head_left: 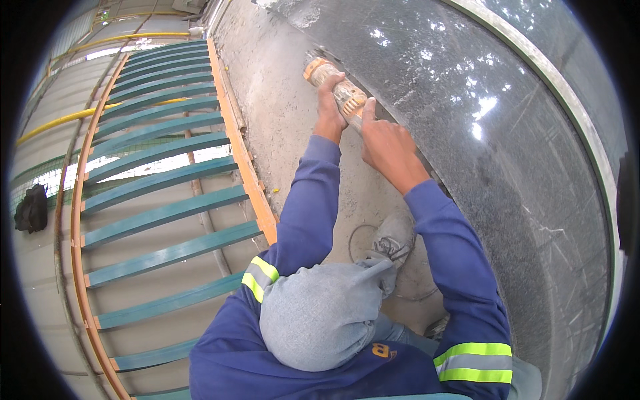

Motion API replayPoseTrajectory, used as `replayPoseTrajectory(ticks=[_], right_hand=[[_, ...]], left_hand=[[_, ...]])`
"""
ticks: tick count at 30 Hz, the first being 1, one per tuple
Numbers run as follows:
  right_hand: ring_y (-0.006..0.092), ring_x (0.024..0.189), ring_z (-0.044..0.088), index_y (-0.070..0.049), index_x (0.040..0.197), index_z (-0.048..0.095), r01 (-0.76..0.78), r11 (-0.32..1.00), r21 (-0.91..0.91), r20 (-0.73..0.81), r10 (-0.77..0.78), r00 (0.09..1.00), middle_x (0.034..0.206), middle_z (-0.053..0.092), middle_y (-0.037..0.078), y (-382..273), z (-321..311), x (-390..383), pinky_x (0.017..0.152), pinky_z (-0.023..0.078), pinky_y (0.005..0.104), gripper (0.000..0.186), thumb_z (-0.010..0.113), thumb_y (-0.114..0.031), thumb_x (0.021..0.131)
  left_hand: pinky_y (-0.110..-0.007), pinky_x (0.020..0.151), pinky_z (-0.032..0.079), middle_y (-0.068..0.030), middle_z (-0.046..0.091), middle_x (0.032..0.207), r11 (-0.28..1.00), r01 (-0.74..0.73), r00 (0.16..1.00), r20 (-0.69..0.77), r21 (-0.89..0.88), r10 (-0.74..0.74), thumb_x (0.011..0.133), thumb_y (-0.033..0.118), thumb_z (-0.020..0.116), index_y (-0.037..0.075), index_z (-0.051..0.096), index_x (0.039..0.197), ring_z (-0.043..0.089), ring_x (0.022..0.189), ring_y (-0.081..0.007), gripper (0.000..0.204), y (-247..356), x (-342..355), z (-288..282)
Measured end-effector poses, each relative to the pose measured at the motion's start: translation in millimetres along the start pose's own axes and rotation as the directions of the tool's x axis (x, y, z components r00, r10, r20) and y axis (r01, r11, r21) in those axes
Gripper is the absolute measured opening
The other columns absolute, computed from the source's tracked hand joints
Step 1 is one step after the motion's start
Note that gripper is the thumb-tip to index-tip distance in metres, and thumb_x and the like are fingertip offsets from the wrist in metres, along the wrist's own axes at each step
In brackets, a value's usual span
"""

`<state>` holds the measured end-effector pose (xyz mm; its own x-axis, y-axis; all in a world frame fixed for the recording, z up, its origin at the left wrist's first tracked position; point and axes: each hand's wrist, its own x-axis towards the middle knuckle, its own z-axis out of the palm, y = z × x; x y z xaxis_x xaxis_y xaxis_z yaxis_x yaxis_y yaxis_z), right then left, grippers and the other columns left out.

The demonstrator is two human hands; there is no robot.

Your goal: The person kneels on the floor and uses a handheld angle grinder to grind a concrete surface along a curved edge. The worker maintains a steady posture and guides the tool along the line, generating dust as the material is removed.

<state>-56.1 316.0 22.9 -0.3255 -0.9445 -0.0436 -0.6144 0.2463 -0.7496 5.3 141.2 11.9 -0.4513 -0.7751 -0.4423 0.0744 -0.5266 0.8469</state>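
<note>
The head view showed a dusty concrete floor (267, 87) to the left of the grip and, to its right, a wide dark panel (480, 173), glossy, scratched and flecked with reflected light, with a pale rim (517, 38) along its far side. Beyond the floor, well left of the grip, pale wall sheeting (50, 280) and yellow pipes (57, 123) closed off the space.

The power tool (349, 98) lay inside the grip, slanting up and left: a long, worn body in orange and dusty grey, with vent slots near its middle. The left hand (329, 103) was clamped around its forward part; the right hand (389, 143) was closed on the rear, index finger stretched along the body. The working end pointed ahead of the grip near the panel's edge, contact unclear in haze.

Left of the grip stood a rack of teal slats (167, 217) between orange rails (242, 155), with a black bag (32, 209) farther out. Below the grip were a grey shoe (395, 235) and a looped cable (350, 245). The right hand hid the tool's rear end.
</note>
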Motion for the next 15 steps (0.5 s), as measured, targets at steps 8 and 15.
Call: replayPoseTrajectory(ticks=[8,15], right_hand=[[0.0378,0.077,0.071,0.017,0.142,0.03,-0.013,1.0,0.021,-0.001,0.013,1.0,0.085,0.069,0.028,-1,4,8,0.067,0.056,0.0451,0.075,0.058,-0.002,0.076],[0.0363,0.073,0.07,0.016,0.143,0.03,-0.027,0.999,-0.023,0.022,0.028,0.999,0.082,0.069,0.026,-7,-11,-30,0.066,0.056,0.0443,0.077,0.062,-0.006,0.077]], left_hand=[[-0.042,0.06,0.06,-0.0154,0.058,0.079,0.999,0.033,0.997,-0.071,-0.007,-0.034,0.083,0.021,0.061,0.002,0.048,0.1,0.065,0.065,-0.0291,0.029,1,8,1],[-0.042,0.061,0.059,-0.0107,0.056,0.085,0.998,0.047,0.999,-0.019,-0.048,-0.048,0.081,0.019,0.064,0.002,0.047,0.106,0.064,0.068,-0.0254,0.035,-6,-23,4]])
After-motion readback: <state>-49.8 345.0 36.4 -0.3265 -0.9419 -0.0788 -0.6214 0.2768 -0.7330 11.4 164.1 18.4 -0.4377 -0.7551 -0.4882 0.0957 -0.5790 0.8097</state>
